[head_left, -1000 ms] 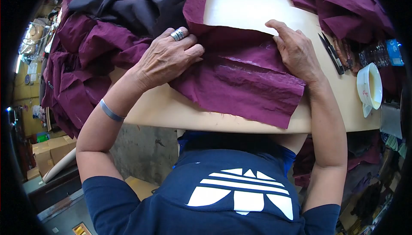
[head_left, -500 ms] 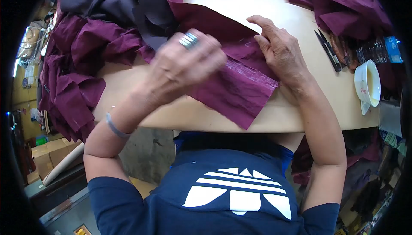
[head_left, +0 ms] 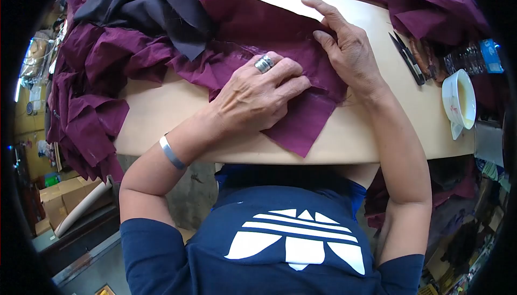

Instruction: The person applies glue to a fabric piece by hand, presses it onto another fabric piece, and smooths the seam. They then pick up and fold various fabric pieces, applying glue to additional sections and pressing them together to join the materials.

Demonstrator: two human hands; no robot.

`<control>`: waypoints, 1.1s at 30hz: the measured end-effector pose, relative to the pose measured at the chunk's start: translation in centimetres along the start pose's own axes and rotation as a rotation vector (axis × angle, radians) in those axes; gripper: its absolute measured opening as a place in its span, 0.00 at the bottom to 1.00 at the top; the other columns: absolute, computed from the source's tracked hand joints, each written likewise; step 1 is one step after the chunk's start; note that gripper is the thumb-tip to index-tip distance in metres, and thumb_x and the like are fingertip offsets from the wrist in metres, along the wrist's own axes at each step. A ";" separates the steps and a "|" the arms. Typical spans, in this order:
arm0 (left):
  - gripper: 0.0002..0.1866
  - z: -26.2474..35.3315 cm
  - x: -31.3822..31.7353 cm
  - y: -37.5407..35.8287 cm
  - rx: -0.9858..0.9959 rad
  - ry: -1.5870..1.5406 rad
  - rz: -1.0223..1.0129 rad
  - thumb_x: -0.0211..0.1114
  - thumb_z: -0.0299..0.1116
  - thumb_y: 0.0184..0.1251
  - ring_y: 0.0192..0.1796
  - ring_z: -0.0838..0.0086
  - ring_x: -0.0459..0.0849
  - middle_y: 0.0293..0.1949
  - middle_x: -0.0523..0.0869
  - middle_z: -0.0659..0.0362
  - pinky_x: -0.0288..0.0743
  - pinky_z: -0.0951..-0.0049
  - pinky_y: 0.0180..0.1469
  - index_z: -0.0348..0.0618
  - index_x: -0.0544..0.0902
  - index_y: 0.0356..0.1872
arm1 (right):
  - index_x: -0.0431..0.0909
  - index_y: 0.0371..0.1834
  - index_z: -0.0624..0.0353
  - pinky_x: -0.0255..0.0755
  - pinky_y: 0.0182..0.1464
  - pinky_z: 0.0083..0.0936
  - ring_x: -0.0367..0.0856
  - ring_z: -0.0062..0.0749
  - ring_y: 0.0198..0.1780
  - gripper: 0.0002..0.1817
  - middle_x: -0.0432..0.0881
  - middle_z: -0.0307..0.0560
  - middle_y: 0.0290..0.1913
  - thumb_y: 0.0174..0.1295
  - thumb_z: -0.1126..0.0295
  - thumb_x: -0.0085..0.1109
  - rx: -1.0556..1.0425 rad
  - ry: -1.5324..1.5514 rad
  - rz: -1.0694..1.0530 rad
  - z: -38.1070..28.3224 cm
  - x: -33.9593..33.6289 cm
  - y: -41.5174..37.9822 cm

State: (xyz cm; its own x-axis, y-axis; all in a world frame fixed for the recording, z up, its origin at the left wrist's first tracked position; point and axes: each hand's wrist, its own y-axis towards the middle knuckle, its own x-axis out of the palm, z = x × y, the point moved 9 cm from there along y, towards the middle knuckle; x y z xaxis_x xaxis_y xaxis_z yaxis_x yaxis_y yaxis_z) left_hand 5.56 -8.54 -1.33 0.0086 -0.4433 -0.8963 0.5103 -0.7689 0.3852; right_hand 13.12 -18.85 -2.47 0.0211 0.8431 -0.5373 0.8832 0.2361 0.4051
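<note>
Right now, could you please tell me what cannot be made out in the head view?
- Left hand: fingertips hidden beneath it, head view; its grip is unclear.
- Maroon cloth: part under that hand, covered, head view.
- Maroon heap: far part cut off by the head view's top edge.
- Bottle: label lettering too small, head view.

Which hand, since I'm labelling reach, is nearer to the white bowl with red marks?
Right. The right hand is at the right edge of the maroon fabric, pale tabletop between it and the bowl. The left hand is farther, on the fabric, beyond the right hand.
</note>
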 end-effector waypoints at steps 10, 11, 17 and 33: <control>0.23 0.1 0.6 0.2 0.069 -0.054 0.056 0.62 0.17 0.40 0.40 0.61 0.77 0.42 0.75 0.54 0.75 0.66 0.41 0.42 0.79 0.44 | 0.67 0.63 0.41 0.71 0.34 0.34 0.74 0.38 0.22 0.31 0.73 0.52 0.18 0.53 0.76 0.59 0.011 -0.029 -0.119 1.4 -0.3 -0.4; 0.23 0.1 0.6 0.1 0.074 -0.057 0.059 0.62 0.17 0.40 0.40 0.61 0.77 0.42 0.75 0.54 0.75 0.66 0.40 0.42 0.79 0.44 | 0.67 0.63 0.41 0.70 0.34 0.33 0.73 0.36 0.21 0.32 0.72 0.51 0.18 0.53 0.76 0.59 0.010 -0.010 -0.109 1.5 -0.3 -0.4; 0.22 0.0 0.5 -0.1 0.084 -0.069 0.047 0.62 0.18 0.43 0.39 0.64 0.78 0.39 0.76 0.56 0.74 0.66 0.42 0.41 0.81 0.45 | 0.68 0.63 0.37 0.69 0.32 0.29 0.68 0.26 0.21 0.32 0.70 0.45 0.18 0.55 0.80 0.56 0.079 0.017 -0.104 1.7 -1.2 -0.6; 0.22 0.7 1.7 -0.2 0.167 0.016 -0.166 0.55 0.29 0.55 0.48 0.69 0.75 0.45 0.73 0.59 0.67 0.65 0.55 0.47 0.77 0.54 | 0.72 0.59 0.40 0.67 0.30 0.26 0.65 0.23 0.20 0.27 0.67 0.43 0.17 0.56 0.80 0.56 0.080 0.014 -0.111 2.1 -0.7 -0.6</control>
State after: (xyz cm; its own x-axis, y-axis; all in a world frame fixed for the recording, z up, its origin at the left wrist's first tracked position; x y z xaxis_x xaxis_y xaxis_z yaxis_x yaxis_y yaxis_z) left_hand 4.87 -9.51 -2.78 -0.0497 -0.2980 -0.9533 0.3560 -0.8970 0.2619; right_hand 13.53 -20.56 -3.88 -0.0854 0.8208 -0.5648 0.9143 0.2898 0.2830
